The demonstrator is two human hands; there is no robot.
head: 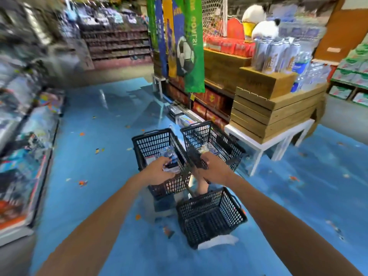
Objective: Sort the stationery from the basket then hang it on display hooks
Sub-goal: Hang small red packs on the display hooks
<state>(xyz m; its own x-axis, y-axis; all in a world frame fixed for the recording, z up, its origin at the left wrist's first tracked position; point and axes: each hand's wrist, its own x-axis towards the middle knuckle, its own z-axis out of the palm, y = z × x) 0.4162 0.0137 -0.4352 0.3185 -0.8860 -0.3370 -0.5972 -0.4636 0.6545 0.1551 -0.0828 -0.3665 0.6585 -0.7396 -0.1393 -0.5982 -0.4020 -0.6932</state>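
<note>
Sorting is judged to be in hand: a stationery packet (170, 168) is pinched by the left hand (159, 172) over the left basket (153, 139) on the floor (95, 196); the right hand (214, 169) is curled at the right basket's (201, 127) near rim, its hold not to be told; carrying to hooks is called for next.

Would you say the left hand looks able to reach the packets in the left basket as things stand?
Probably yes: the left hand hovers over the open-topped left basket, apparently gripping a packet at its near edge, and nothing covers the contents.

head cam; wide-angle; faces forward-down; near, above baskets (209, 208); single view
</note>
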